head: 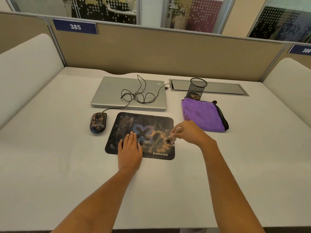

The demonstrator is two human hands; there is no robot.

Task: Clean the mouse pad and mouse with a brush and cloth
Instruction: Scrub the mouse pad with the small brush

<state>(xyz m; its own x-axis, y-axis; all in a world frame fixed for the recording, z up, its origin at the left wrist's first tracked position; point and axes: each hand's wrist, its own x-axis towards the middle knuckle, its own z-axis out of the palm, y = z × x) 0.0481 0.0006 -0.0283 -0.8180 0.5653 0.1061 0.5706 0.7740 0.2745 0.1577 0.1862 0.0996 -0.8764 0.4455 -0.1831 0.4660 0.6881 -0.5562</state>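
Pressing flat on the mouse pad point(156, 121), L hand point(130, 149) lies palm down, fingers straight and together, on the pad's near-left part. R hand point(189, 133) curls round what looks like a small brush point(170, 139). It's blurred, so not certain. Its tip is on the pad's right side amid orange-tan dust. Dust-speckled mouse point(98, 122) sits just left of the pad on the desk point(50, 148). Folded purple cloth point(203, 115) lies to the right, apart from the pad, touching a mesh pen cup point(197, 88).

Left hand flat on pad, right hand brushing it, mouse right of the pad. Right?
No: the head view shows the mouse left of the mouse pad. The left hand does lie flat on it while the right hand sweeps it with the brush.
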